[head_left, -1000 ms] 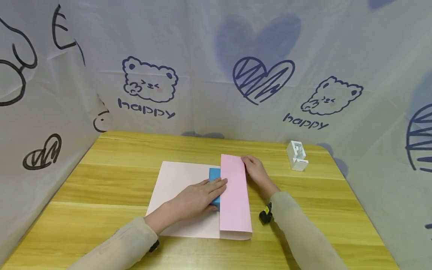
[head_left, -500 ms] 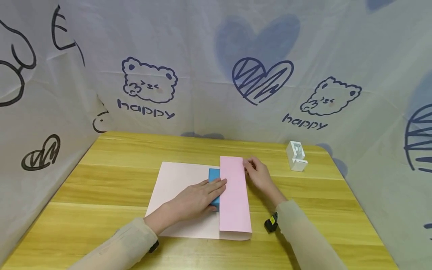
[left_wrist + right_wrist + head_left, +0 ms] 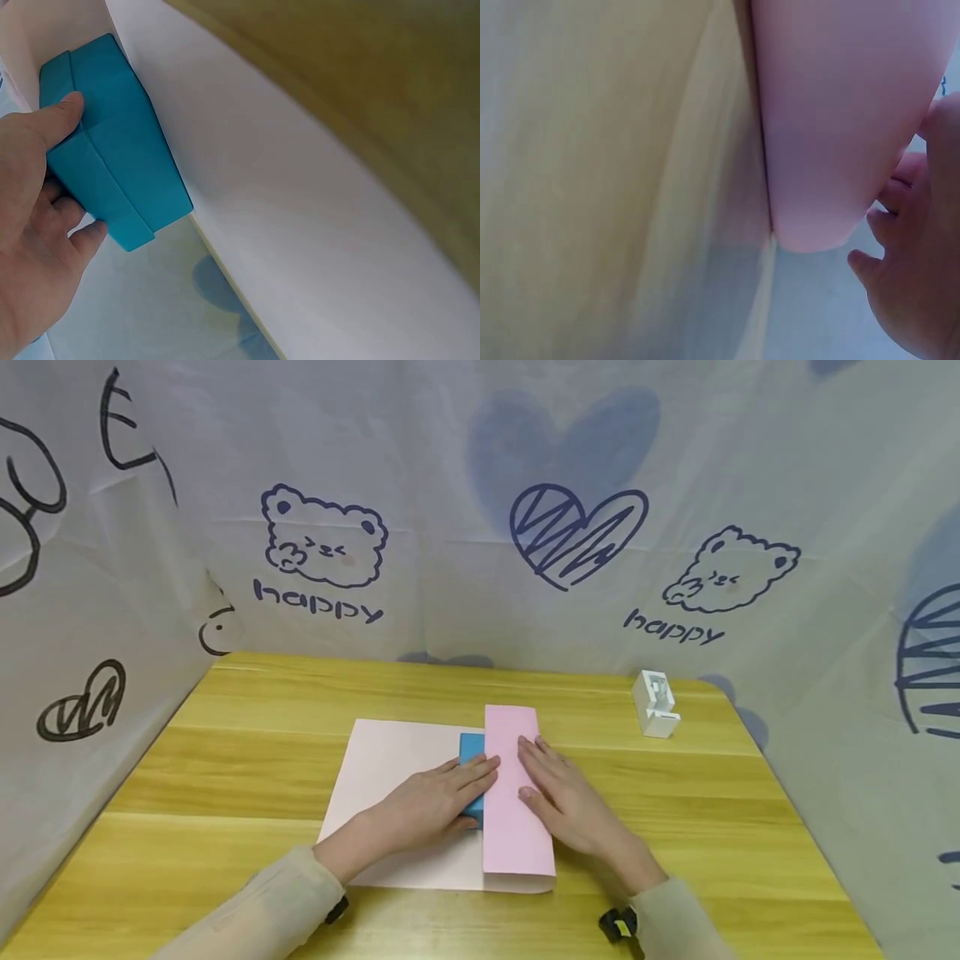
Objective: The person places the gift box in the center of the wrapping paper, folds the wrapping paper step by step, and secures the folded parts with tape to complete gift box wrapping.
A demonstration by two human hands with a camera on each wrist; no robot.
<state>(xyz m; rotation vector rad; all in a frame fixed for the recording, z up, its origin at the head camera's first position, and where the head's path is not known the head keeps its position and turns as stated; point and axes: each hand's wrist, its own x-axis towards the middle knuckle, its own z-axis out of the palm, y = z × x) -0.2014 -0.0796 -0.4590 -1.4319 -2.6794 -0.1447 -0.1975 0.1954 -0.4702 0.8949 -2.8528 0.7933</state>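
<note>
A sheet of paper lies on the table, its pale face [image 3: 408, 747] up and its right part folded over leftward as a pink flap [image 3: 513, 843]. Partly under that flap sits a small blue box [image 3: 471, 745]. My left hand [image 3: 431, 806] holds the box, fingertips overlapping the flap's left edge. In the left wrist view, thumb and fingers lie on different sides of the lidded blue box [image 3: 135, 150]. My right hand [image 3: 573, 806] rests on the flap's right side with fingers extended. The right wrist view shows the fold rounded [image 3: 832, 150] beside that hand.
A white tape dispenser-like block [image 3: 656, 703] stands at the back right of the wooden table [image 3: 225, 735]. A printed cloth [image 3: 450, 585] hangs behind the table and along its sides.
My right hand has let go of the flap's far right corner, moved nearer and come down onto the flap. The left hand and box hold their place.
</note>
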